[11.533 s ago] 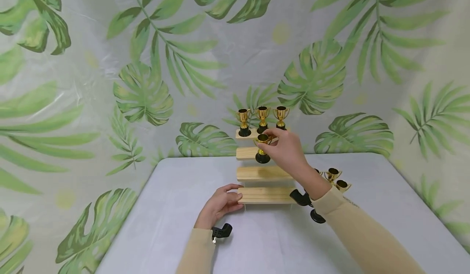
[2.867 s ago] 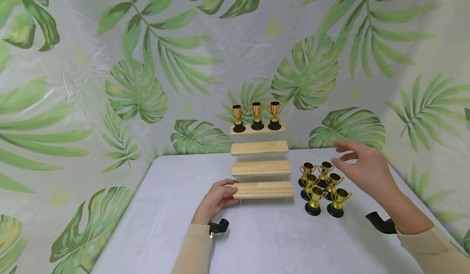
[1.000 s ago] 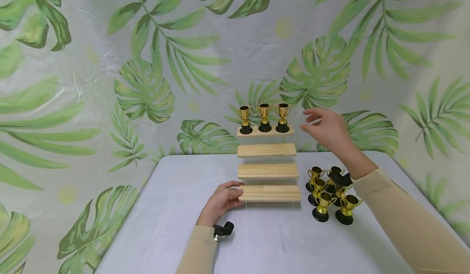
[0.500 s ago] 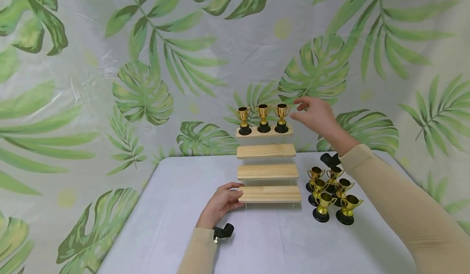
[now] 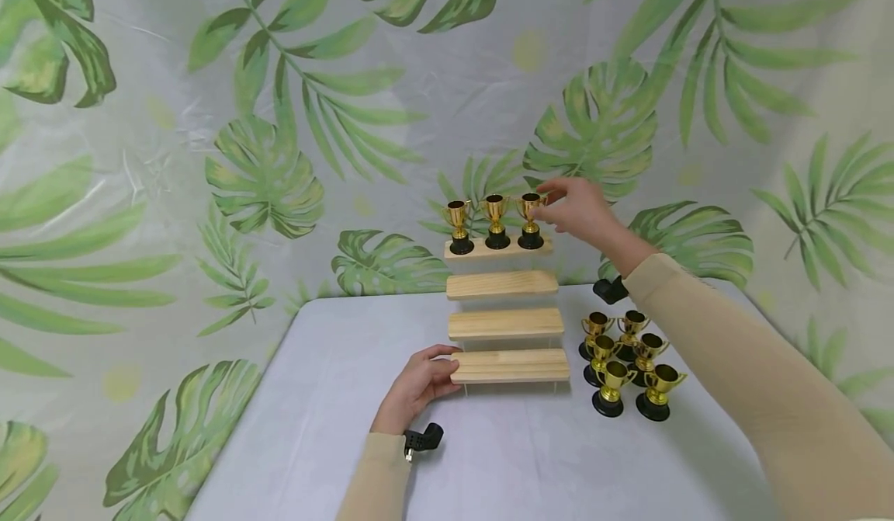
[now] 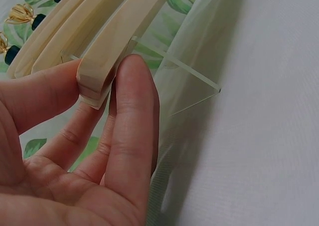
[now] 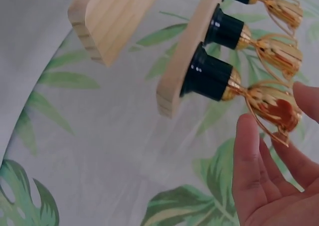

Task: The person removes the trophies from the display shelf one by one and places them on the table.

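A tiered wooden display stand [image 5: 503, 323] has three small gold trophies with black bases in a row on its top shelf. My left hand [image 5: 414, 387] grips the left end of the bottom shelf, finger and thumb on either side of the board [image 6: 94, 76] in the left wrist view. My right hand [image 5: 583, 210] is at the rightmost trophy [image 5: 530, 238], its fingers spread around the cup [image 7: 273, 105]. In the right wrist view the fingertips [image 7: 246, 128] are close beside a handle; whether they touch is unclear. That trophy stands upright on the shelf.
Several more trophies [image 5: 611, 385] stand grouped on the white-covered table [image 5: 335, 397], right of the stand and below my right forearm. A leaf-patterned curtain [image 5: 391, 140] hangs behind the table. Thin clear supports [image 6: 187, 69] show under the bottom shelf.
Earlier my right hand held a trophy at the second shelf; later it hovered by the table trophies. Since then it has moved up and left to the top-right trophy. My left hand stays put.
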The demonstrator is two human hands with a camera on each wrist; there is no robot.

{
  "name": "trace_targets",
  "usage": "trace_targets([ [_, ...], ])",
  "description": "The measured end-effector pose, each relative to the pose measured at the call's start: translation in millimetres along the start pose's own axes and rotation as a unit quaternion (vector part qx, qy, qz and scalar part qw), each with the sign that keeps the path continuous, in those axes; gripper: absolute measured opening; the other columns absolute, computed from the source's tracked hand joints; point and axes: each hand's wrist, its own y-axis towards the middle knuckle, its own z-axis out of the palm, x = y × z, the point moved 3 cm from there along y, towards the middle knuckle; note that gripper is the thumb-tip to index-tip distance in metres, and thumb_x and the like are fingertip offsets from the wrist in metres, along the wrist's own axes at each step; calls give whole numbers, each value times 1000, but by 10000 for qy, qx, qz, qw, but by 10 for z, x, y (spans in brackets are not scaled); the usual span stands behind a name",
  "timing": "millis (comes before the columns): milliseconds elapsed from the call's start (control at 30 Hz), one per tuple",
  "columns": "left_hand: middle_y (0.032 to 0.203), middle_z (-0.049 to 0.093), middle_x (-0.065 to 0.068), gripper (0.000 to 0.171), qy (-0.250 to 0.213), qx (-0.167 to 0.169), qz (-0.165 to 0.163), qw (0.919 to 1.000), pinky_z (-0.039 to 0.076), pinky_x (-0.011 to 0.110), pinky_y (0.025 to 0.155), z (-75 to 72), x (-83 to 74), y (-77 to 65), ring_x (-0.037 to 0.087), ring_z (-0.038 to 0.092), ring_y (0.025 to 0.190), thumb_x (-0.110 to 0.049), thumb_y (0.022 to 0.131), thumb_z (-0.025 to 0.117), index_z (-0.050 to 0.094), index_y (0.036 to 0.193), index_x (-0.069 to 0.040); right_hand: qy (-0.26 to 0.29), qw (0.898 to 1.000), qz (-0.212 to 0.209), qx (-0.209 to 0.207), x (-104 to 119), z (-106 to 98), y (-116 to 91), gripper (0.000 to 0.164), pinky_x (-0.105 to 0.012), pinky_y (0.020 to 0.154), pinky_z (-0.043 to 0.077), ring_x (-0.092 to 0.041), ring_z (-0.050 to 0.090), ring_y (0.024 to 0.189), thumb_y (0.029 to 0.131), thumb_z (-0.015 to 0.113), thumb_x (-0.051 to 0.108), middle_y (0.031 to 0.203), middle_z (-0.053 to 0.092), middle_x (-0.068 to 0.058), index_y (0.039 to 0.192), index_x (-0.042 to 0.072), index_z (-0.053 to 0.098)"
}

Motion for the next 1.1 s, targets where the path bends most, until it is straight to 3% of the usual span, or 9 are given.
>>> trace_targets([
  [233,111,65,18,39,-28,5,-37,10000,60,36,75,25,12,8,24,68,91,-3,90,69,61,127,4,327,9992,212,95,31,85,21,66,-41,76,60,-29,67,100,92,75,35,146,48,-15,147,9,50],
  [567,109,65,18,40,-28,-34,-33,10000,60,36,74,21,9,10,24,68,90,-3,90,69,60,129,4,305,9991,221,-196,78,124,64,59,-37,69,61,-34,68,96,92,76,27,123,60,-15,143,5,55],
  [1100,104,67,14,41,-29,-62,-88,9999,60,34,74,3,-5,9,22,68,88,-4,91,69,58,130,4,239,9990,245,-301,162,38,-23,55,-37,69,60,-33,69,92,92,75,30,125,59,-12,140,10,58],
])
